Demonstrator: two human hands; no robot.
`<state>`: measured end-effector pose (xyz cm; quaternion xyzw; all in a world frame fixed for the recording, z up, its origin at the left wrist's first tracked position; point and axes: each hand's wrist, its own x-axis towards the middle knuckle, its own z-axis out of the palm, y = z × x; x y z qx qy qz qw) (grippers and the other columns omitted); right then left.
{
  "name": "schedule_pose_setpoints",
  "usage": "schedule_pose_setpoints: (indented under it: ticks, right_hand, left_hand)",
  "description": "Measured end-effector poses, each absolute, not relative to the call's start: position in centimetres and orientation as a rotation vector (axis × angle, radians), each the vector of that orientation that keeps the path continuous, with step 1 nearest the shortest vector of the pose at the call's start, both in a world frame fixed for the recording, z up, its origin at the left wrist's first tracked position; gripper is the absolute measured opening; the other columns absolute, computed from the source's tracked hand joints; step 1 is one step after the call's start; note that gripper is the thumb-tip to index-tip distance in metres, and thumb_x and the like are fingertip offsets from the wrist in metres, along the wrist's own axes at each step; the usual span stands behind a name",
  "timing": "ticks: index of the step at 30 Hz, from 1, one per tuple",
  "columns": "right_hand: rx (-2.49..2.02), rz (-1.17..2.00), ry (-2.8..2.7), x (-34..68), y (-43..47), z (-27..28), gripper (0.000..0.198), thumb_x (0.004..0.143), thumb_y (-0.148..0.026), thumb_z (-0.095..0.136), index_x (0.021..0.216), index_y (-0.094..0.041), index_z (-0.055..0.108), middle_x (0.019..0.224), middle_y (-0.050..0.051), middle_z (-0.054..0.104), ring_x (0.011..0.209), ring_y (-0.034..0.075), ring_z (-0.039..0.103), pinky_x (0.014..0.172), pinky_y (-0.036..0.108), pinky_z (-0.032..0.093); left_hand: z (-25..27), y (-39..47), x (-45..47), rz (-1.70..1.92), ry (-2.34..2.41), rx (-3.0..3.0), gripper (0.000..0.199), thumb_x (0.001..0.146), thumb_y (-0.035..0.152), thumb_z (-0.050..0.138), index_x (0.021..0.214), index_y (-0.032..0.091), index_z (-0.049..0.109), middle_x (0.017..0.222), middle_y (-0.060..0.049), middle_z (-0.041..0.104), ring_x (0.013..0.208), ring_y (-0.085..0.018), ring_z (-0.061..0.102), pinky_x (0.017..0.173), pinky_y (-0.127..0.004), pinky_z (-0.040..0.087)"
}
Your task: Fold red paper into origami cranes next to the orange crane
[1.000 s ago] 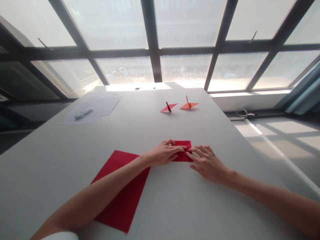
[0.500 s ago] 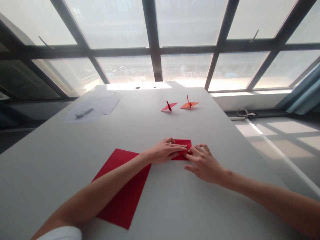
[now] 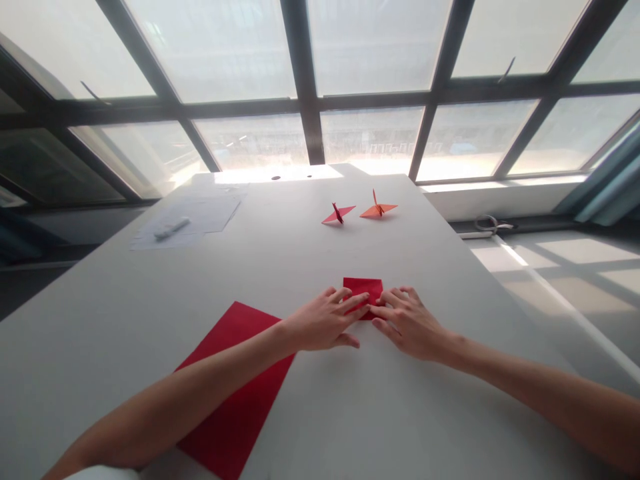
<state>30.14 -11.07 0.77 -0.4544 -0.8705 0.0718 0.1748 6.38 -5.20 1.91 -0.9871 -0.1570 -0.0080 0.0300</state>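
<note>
A small folded piece of red paper (image 3: pixel 361 285) lies flat on the white table in front of me, its lower part covered by fingers. My left hand (image 3: pixel 327 320) rests on it from the left, fingers spread and flat, thumb out to the side on the table. At its right edge, my right hand (image 3: pixel 406 325) has bent fingertips and thumb drawn close together against the paper. Under my left forearm lies a larger red sheet (image 3: pixel 240 393), turned at an angle.
Two folded paper cranes, one red (image 3: pixel 339 214) and one orange (image 3: pixel 379 209), stand farther back on the table (image 3: pixel 280 267). White papers (image 3: pixel 200 210) with a whitish, tube-like object (image 3: pixel 173 228) on them lie at the back left. Windows rise beyond the table.
My left hand has shifted down and left, its fingers spreading and its thumb swinging outward, so more of the folded paper shows. My right thumb has come closer to the fingers.
</note>
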Motion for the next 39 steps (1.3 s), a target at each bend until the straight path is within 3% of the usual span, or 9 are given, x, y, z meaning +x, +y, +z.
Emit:
schedule_pose_setpoints:
  ticks: [5,10,16,21,23,25,31,34,39]
  right_hand:
    - [-1.280,0.159,-2.470,30.2,-11.3,0.7,0.030,0.102,-0.028,0.042,0.122,-0.025,0.063,0.111,0.010,0.064,0.103,0.022,0.055,0.099,0.043,0.028]
    - [-1.280,0.116,-2.487,30.3,-11.4,0.5,0.031,0.101,-0.026,0.041,0.124,-0.024,0.062,0.113,0.011,0.065,0.104,0.023,0.056,0.097,0.043,0.031]
    - [-1.266,0.112,-2.498,30.7,-11.2,0.7,0.033,0.101,-0.025,0.041,0.125,-0.023,0.063,0.113,0.012,0.065,0.105,0.023,0.056,0.097,0.042,0.033]
    - [-1.246,0.147,-2.504,30.7,-11.0,0.6,0.031,0.100,-0.025,0.042,0.121,-0.024,0.065,0.113,0.011,0.065,0.105,0.023,0.056,0.093,0.039,0.036]
    - [-1.222,0.127,-2.511,30.9,-10.7,0.4,0.030,0.100,-0.026,0.044,0.121,-0.024,0.065,0.113,0.010,0.066,0.105,0.023,0.056,0.094,0.040,0.036]
    - [-1.171,0.106,-2.539,31.5,-10.2,0.2,0.030,0.100,-0.026,0.045,0.121,-0.025,0.066,0.114,0.009,0.067,0.108,0.023,0.056,0.096,0.041,0.036]
    - [-1.029,0.083,-2.603,33.2,-8.8,-0.1,0.029,0.098,-0.025,0.049,0.123,-0.029,0.065,0.125,0.006,0.066,0.118,0.021,0.055,0.108,0.046,0.029]
    - [-1.143,0.067,-2.556,32.4,-9.6,-0.3,0.030,0.098,-0.033,0.049,0.124,-0.026,0.062,0.129,0.009,0.063,0.124,0.025,0.051,0.114,0.055,0.019]
    - [-1.216,0.030,-2.560,30.5,-12.5,-0.5,0.055,0.092,-0.052,0.054,0.138,-0.022,0.052,0.142,0.016,0.051,0.140,0.034,0.033,0.115,0.062,0.012]
  left_hand:
    - [1.0,-5.7,5.4,-0.049,-0.575,-3.035,0.071,0.094,0.059,0.044,0.153,0.023,0.027,0.157,-0.011,0.033,0.143,-0.033,0.026,0.113,-0.048,0.026]
    - [0.8,-6.0,4.7,-0.155,-0.680,-3.084,0.057,0.097,0.048,0.047,0.150,0.027,0.036,0.160,-0.011,0.026,0.149,-0.033,0.015,0.116,-0.052,0.025]
    - [0.9,-6.8,2.6,-0.257,-0.713,-3.117,0.048,0.099,0.034,0.048,0.145,0.025,0.044,0.159,-0.010,0.027,0.150,-0.030,0.016,0.119,-0.051,0.025]
    - [2.4,-5.4,2.2,-0.344,-0.637,-3.149,0.038,0.101,0.027,0.043,0.136,0.023,0.055,0.149,-0.008,0.047,0.144,-0.024,0.034,0.116,-0.043,0.035]
    - [3.0,-4.2,3.5,-0.419,-0.551,-3.184,0.043,0.102,0.025,0.040,0.144,0.020,0.046,0.146,-0.009,0.050,0.141,-0.021,0.039,0.115,-0.038,0.036]
    - [2.9,-3.1,5.1,-0.388,-0.356,-3.239,0.047,0.102,0.025,0.039,0.149,0.020,0.038,0.149,-0.008,0.046,0.144,-0.020,0.034,0.119,-0.038,0.029]
    - [0.6,-1.9,7.1,-0.191,-0.401,-3.277,0.068,0.099,0.050,0.043,0.156,0.022,0.019,0.157,-0.009,0.032,0.148,-0.023,0.022,0.122,-0.042,0.019]
    - [-0.2,-2.0,6.6,-0.178,-0.456,-3.277,0.063,0.102,0.047,0.036,0.156,0.024,0.014,0.159,-0.007,0.026,0.149,-0.020,0.017,0.122,-0.041,0.015]
    - [-0.5,-2.1,6.4,-0.204,-0.481,-3.275,0.054,0.105,0.034,0.029,0.156,0.027,0.013,0.159,-0.004,0.027,0.149,-0.016,0.017,0.122,-0.039,0.014]
